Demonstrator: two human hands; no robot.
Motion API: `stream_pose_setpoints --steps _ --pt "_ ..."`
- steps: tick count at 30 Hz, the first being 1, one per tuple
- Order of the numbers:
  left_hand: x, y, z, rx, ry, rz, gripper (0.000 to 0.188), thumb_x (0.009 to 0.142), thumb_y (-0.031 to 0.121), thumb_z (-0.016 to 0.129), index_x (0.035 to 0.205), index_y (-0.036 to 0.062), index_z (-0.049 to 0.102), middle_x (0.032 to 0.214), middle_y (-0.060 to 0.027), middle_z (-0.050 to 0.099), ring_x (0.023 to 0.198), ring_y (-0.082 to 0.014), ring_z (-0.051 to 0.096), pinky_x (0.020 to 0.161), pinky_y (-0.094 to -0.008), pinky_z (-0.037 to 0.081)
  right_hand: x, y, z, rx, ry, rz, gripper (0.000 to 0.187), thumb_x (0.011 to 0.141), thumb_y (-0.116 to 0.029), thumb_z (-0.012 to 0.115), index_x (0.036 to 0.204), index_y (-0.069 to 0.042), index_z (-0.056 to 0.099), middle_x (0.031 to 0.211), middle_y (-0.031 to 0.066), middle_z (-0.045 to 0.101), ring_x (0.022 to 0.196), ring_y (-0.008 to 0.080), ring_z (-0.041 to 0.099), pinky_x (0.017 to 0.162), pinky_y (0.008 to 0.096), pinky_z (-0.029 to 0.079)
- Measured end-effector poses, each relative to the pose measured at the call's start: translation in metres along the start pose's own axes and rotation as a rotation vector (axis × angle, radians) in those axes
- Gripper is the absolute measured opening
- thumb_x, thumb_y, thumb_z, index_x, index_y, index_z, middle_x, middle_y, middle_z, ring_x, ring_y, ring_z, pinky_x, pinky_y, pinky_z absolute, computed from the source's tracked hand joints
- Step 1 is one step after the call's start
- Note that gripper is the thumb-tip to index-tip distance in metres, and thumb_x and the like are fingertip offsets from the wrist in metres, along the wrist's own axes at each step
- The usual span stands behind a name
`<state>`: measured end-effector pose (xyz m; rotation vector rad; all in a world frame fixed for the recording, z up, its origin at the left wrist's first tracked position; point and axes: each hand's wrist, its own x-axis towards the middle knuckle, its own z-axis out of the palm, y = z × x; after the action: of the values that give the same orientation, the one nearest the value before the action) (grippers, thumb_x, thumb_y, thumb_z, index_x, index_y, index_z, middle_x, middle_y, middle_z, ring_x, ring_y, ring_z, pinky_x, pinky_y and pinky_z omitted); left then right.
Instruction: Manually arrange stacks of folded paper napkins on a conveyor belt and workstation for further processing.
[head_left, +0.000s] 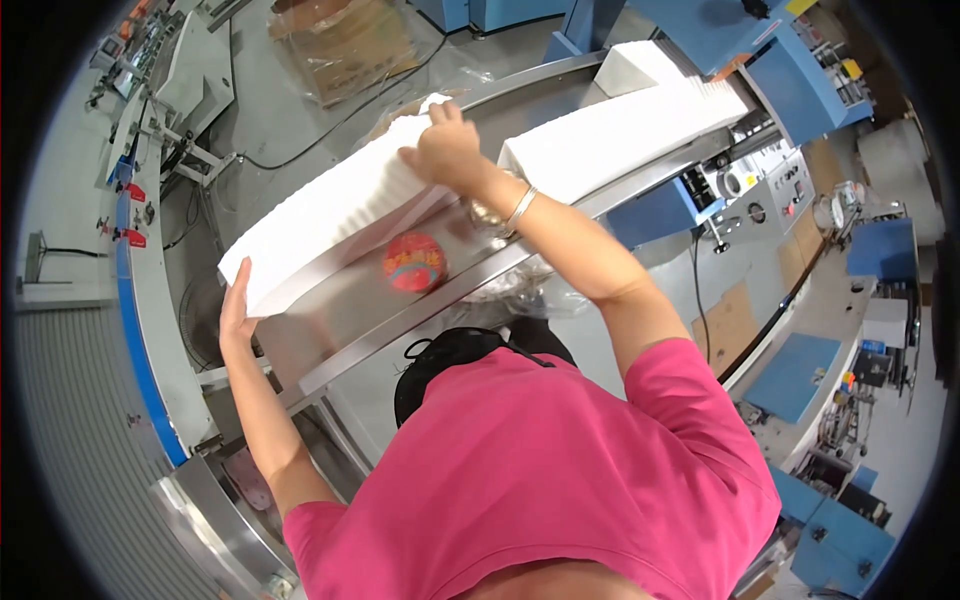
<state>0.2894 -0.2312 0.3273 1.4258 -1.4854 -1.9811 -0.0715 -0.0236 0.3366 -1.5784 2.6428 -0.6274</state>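
A long white stack [335, 205] with fine ridges, like many thin sheets packed together, lies slanting along the far side of a metal trough table [330, 345]. My left hand [237, 308] presses against its near left end, fingers stretched up along it. At the other end, my right hand [447, 152] bends its fingers over the top and grips it. Between the stack and the table's near rail sits a round red disc [415, 262] with yellow and blue print. A second white stack [620, 140] rests on the table to the right of my right hand.
Blue machinery [800, 75] stands at the table's far right end. Clear plastic film [530, 285] hangs by the near rail. A dark cable [330, 140] runs across the floor beyond, near flattened cardboard [345, 45]. A blue-edged machine [140, 330] stands on the left.
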Motion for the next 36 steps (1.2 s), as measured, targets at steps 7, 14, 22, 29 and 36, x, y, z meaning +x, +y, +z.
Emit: stream_pose_setpoints --steps 7,14,22,29,36 --pt "-0.006 -0.001 -0.078 0.09 0.0 -0.021 0.08 0.082 0.046 0.068 0.142 0.0055 0.033 0.134 -0.0107 0.048 0.12 -0.0238 0.049 0.095 -0.0383 0.043 -0.048 -0.065 0.003 0.209 -0.108 0.258 0.062 0.083 -0.049 0.057 0.1 0.01 0.063 0.134 0.0317 0.037 0.108 0.0439 0.053 0.087 0.0458 0.047" --pt "-0.015 0.01 -0.042 0.144 -0.066 0.038 0.084 0.081 0.04 0.071 0.142 0.0017 0.029 0.138 -0.0124 0.044 0.125 -0.024 0.044 0.101 -0.035 0.038 -0.06 -0.04 -0.008 0.238 -0.039 0.32 0.058 0.084 -0.045 0.059 0.099 0.011 0.059 0.107 0.0319 0.058 0.098 0.0407 0.059 0.088 0.0419 0.046" --pt "-0.016 0.007 -0.039 0.123 -0.053 0.039 0.082 0.082 0.036 0.071 0.143 0.0012 0.028 0.14 -0.0119 0.042 0.127 -0.0231 0.041 0.103 -0.0341 0.034 -0.132 -0.105 -0.018 -0.046 0.126 0.19 0.078 0.068 -0.05 0.074 0.122 -0.004 0.044 0.094 0.0179 0.057 0.084 0.0346 0.057 0.066 0.0422 0.051" --pt "-0.008 0.013 -0.033 0.168 -0.049 0.023 0.081 0.083 0.037 0.07 0.143 0.0011 0.027 0.138 -0.0128 0.043 0.126 -0.0229 0.043 0.102 -0.0344 0.036 -0.137 -0.097 0.018 0.12 0.131 0.165 0.077 0.062 -0.033 0.079 0.126 -0.011 0.043 0.1 0.0148 0.049 0.087 0.0326 0.054 0.065 0.0416 0.05" --pt "-0.01 0.004 -0.051 0.215 0.034 0.01 0.082 0.085 0.039 0.067 0.144 0.0011 0.025 0.141 -0.0118 0.04 0.13 -0.0237 0.037 0.106 -0.0352 0.03 -0.118 -0.071 -0.097 0.384 0.455 -0.12 0.064 0.058 -0.022 0.076 0.117 -0.015 0.052 0.1 0.0123 0.051 0.088 0.0318 0.055 0.068 0.04 0.05"
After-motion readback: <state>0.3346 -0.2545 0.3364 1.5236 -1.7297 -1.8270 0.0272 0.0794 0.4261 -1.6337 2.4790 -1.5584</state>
